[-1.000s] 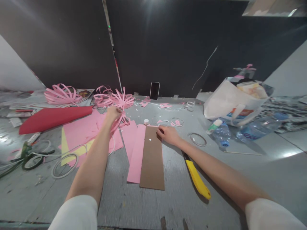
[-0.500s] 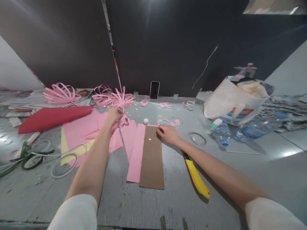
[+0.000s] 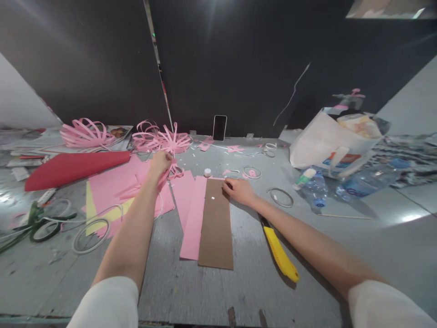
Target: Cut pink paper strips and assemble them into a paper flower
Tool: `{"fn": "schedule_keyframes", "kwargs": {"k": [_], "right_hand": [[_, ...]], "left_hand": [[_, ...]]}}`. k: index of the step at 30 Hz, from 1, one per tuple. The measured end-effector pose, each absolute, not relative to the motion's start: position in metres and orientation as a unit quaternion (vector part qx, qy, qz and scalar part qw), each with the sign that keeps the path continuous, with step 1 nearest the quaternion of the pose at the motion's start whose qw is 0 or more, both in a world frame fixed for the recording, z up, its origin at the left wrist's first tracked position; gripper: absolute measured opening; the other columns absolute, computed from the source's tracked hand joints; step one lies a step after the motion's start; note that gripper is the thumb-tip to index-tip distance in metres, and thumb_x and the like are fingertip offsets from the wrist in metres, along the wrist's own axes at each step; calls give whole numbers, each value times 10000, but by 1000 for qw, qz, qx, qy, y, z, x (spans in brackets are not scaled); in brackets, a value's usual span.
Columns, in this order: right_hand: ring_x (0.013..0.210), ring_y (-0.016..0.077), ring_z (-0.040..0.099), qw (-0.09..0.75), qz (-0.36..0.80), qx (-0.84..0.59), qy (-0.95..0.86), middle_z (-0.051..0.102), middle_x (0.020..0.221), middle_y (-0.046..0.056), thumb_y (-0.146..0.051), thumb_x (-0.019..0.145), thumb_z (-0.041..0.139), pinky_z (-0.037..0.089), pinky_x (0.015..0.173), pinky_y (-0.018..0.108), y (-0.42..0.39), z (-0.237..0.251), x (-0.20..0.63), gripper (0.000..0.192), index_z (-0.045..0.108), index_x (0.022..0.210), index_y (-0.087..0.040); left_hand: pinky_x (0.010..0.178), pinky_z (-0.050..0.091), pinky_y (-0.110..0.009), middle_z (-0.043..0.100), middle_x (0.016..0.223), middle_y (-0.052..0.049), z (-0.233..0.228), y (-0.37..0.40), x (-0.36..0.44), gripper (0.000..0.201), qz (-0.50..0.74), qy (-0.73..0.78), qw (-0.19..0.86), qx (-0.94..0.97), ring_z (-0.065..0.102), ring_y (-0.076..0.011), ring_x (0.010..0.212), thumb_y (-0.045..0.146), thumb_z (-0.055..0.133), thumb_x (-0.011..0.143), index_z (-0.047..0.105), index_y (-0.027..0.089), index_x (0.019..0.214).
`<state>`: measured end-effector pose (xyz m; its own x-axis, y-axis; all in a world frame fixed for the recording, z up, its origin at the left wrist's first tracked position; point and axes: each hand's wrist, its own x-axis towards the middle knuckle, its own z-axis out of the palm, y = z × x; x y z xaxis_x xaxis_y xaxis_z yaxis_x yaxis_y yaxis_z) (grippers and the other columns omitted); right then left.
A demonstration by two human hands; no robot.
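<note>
Pink paper strips (image 3: 170, 171) pinched in my left hand (image 3: 160, 162) | right hand (image 3: 241, 190) flat on cardboard (image 3: 215, 223) | grey table (image 3: 239, 282), dark wall | white bag (image 3: 324, 143) stuffed full

Left hand (image 3: 160, 161) closed among pink strips (image 3: 170, 169), fingertips hidden by its own back, so grip not clear. Right hand (image 3: 240, 190) resting at the cardboard (image 3: 215, 223) corner, fingertips tucked under, contact hard to judge. Knife (image 3: 280, 253) partly covered at its dark tip by the right forearm. Pink sheet (image 3: 193, 216) partly under the cardboard. Bag (image 3: 324, 146) contents blurred. Bottles (image 3: 341, 187) smeared near the right edge. Clutter at far left blurred and cut off. Both sleeves cut by the bottom edge.
</note>
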<state>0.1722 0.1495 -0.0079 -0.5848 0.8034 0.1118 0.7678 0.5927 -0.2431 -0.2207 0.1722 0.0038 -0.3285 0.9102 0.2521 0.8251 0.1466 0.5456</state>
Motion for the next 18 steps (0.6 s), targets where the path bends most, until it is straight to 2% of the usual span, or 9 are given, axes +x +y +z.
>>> {"fn": "schedule_keyframes", "kwargs": {"k": [15, 18], "right_hand": [[748, 202, 624, 102, 79, -447, -885, 773, 873, 63, -387, 1105, 451, 268, 645, 313, 149, -9, 172, 346, 712, 960, -212], [762, 204, 631, 101, 79, -447, -885, 777, 884, 64, -384, 1104, 452, 270, 650, 313, 149, -8, 172, 345, 713, 957, -213]], "left_hand": [[819, 524, -314, 828, 910, -105, 10, 172, -220, 283, 306, 760, 70, 569, 767, -281, 907, 241, 656, 721, 843, 154, 916], [829, 526, -328, 830, 916, -117, 13, 172, -219, 242, 304, 765, 69, 563, 763, -289, 903, 273, 678, 728, 840, 163, 871]]}}
